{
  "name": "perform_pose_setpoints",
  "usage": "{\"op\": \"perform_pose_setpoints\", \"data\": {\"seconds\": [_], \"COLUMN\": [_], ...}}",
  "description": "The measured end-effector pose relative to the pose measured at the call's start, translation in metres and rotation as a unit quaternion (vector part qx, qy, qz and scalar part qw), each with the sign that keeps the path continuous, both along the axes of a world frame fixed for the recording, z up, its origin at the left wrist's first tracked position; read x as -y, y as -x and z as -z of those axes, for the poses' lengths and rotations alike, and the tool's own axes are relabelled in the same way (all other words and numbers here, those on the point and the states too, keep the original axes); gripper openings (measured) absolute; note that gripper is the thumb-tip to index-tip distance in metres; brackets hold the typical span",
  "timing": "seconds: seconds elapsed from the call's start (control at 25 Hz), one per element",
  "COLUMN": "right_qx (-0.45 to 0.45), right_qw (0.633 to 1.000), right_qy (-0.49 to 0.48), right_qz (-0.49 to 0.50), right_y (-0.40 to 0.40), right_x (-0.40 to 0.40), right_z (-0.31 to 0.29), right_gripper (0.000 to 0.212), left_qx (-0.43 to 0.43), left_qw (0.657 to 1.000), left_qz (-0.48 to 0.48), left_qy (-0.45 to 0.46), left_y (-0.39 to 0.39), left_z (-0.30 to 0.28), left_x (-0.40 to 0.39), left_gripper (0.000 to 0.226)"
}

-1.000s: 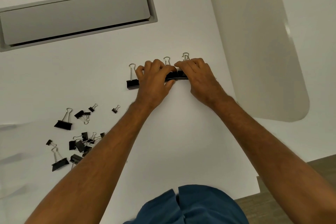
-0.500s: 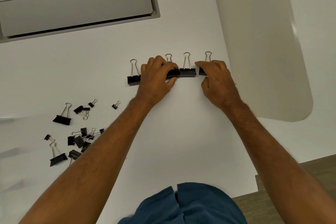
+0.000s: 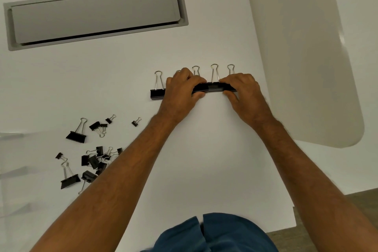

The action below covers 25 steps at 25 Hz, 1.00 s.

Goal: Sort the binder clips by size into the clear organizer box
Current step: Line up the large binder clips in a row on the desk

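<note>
On white table (image 3: 126, 80), both hands pinching row of large binder clips (image 3: 213, 87)

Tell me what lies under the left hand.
The left hand covers part of the row of large black binder clips. One silver wire handle peeks past the knuckles; that clip's black body is hidden.

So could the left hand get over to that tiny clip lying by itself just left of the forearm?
Probably yes: the left hand only rests on the row of large clips, and bare table lies between it and the tiny clip.
</note>
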State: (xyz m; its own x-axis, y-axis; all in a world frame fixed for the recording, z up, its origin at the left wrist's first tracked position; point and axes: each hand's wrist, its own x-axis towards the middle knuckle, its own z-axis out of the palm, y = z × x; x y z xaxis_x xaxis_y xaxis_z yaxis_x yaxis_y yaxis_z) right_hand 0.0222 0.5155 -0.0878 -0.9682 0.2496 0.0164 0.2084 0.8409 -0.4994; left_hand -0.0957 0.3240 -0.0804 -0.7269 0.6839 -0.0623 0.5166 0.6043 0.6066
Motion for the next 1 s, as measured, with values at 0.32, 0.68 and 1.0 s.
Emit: {"op": "perform_pose_setpoints", "data": {"seconds": [0.32, 0.68, 1.0], "right_qx": [0.009, -0.021, -0.029], "right_qw": [1.0, 0.999, 0.999], "right_qy": [0.008, -0.029, -0.022], "right_qz": [-0.01, 0.007, 0.008], "right_y": [0.005, 0.001, 0.003], "right_x": [-0.002, 0.001, 0.008], "right_z": [-0.001, 0.0, 0.006], "right_gripper": [0.027, 0.04, 0.035], "left_qx": [0.025, -0.049, -0.024], "left_qw": [1.0, 0.997, 0.996], "left_qz": [-0.01, -0.048, -0.082], "left_qy": [-0.004, 0.022, 0.03], "left_y": [-0.001, 0.005, 0.003], "left_z": [-0.005, -0.021, 0.001], "left_x": [0.0, 0.037, 0.067], "left_gripper": [0.039, 0.059, 0.046]}}
